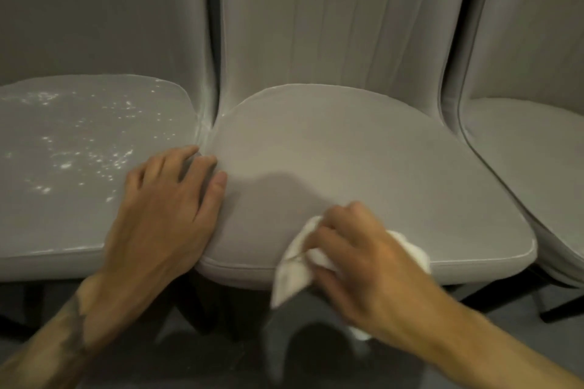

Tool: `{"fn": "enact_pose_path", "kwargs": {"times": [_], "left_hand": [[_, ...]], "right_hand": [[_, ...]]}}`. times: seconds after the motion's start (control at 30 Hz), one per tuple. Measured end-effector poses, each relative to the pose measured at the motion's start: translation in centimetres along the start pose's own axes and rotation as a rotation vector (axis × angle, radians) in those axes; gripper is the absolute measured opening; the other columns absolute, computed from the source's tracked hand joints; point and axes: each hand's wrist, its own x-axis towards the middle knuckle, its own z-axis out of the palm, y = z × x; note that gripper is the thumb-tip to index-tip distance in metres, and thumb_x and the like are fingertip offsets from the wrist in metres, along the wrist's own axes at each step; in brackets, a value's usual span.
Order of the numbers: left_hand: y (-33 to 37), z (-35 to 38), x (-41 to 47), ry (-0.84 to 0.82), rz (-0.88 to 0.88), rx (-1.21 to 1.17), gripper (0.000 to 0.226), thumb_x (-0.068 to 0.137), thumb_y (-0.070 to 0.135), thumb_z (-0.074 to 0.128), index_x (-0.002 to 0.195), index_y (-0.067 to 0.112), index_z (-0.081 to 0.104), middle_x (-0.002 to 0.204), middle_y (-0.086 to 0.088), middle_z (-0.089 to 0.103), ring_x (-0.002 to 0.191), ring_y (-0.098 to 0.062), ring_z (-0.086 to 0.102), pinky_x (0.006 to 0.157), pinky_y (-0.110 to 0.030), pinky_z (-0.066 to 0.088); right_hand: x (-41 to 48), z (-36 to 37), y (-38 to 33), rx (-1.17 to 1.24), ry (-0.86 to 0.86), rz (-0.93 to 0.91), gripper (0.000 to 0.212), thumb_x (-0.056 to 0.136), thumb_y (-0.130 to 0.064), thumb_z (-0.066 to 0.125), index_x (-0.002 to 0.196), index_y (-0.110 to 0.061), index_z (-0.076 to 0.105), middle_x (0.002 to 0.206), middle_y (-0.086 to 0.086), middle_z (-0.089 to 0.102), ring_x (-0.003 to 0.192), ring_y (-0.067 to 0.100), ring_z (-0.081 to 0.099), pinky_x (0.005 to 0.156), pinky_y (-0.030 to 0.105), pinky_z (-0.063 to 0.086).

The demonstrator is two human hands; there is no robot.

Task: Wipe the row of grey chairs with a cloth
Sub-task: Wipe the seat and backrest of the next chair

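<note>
Three grey chairs (79, 142) (347, 151) (524, 155), right hand (363, 249) grip curled round one cloth (292, 275), left hand (164, 211) flat, empty

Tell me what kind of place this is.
Likely a dining or seating area: matching grey padded chairs stand in a row on a dark floor, the right hand holding a white cloth.

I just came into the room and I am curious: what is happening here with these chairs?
A person is wiping a row of grey chairs. The right hand grips a white cloth at the front edge of the middle chair. The left hand rests flat where the left chair and the middle chair meet. The left chair's seat has white specks; the middle seat shows none. A third chair stands at the right.
</note>
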Motion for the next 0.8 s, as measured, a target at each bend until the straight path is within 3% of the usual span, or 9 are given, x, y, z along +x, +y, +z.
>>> {"fn": "enact_pose_path", "kwargs": {"times": [0.13,0.23,0.33,0.43,0.57,0.7,0.8], "left_hand": [[-0.5,0.7,0.0,0.034,0.014,-0.009,0.046,0.108,0.053,0.023,0.13,0.028,0.055,0.141,-0.004,0.053,0.127,-0.03,0.049,0.105,-0.05,0.035],[-0.9,1.4,0.1,0.07,0.033,-0.005,0.046,0.108,0.055,0.022,0.129,0.03,0.055,0.139,-0.003,0.052,0.124,-0.031,0.049,0.102,-0.051,0.036],[-1.2,1.8,0.2,0.108,0.043,0.021,0.045,0.108,0.055,0.023,0.129,0.03,0.055,0.139,-0.002,0.052,0.122,-0.031,0.05,0.098,-0.052,0.038],[-1.5,2.2,0.3,0.134,0.051,0.043,0.044,0.108,0.054,0.025,0.13,0.031,0.054,0.139,-0.001,0.052,0.12,-0.03,0.05,0.096,-0.052,0.039],[-2.0,2.5,0.3,0.151,0.058,0.066,0.043,0.107,0.055,0.025,0.131,0.033,0.053,0.138,0.0,0.051,0.119,-0.029,0.05,0.093,-0.051,0.04],[-1.9,2.7,0.3,0.163,0.058,0.063,0.042,0.107,0.054,0.026,0.131,0.031,0.053,0.138,-0.001,0.051,0.118,-0.03,0.05,0.091,-0.051,0.04],[-2.0,2.6,0.4,0.153,0.079,0.063,0.044,0.107,0.052,0.028,0.133,0.028,0.054,0.139,-0.005,0.052,0.115,-0.035,0.052,0.09,-0.054,0.042]], "right_hand": [[-5.8,-3.5,5.3,-0.02,0.061,0.169,0.015,0.098,-0.028,0.051,0.089,-0.018,0.059,0.099,-0.006,0.048,0.088,0.018,0.045,0.076,0.035,0.04],[-4.7,-2.0,3.9,-0.029,0.135,0.225,0.009,0.096,-0.022,0.055,0.089,-0.017,0.057,0.097,-0.005,0.047,0.089,0.017,0.043,0.079,0.032,0.038],[-3.5,-0.4,2.3,-0.017,0.084,0.195,0.005,0.099,-0.027,0.053,0.095,-0.023,0.054,0.102,-0.01,0.045,0.092,0.013,0.04,0.078,0.026,0.036],[-6.2,-2.5,5.1,-0.045,0.037,0.157,0.008,0.099,-0.026,0.051,0.097,-0.02,0.057,0.105,-0.007,0.046,0.092,0.017,0.043,0.08,0.032,0.039],[-9.2,-5.4,8.3,-0.096,0.143,0.356,0.016,0.096,-0.028,0.049,0.09,-0.018,0.06,0.097,-0.006,0.049,0.087,0.018,0.046,0.077,0.04,0.042],[-7.3,-2.8,5.1,-0.05,0.13,0.367,0.009,0.096,-0.026,0.051,0.091,-0.022,0.056,0.096,-0.008,0.047,0.087,0.016,0.045,0.076,0.028,0.037],[-7.7,-3.7,6.4,-0.041,0.097,0.346,0.008,0.098,-0.026,0.05,0.092,-0.024,0.055,0.097,-0.011,0.045,0.09,0.012,0.045,0.079,0.024,0.036]]}}
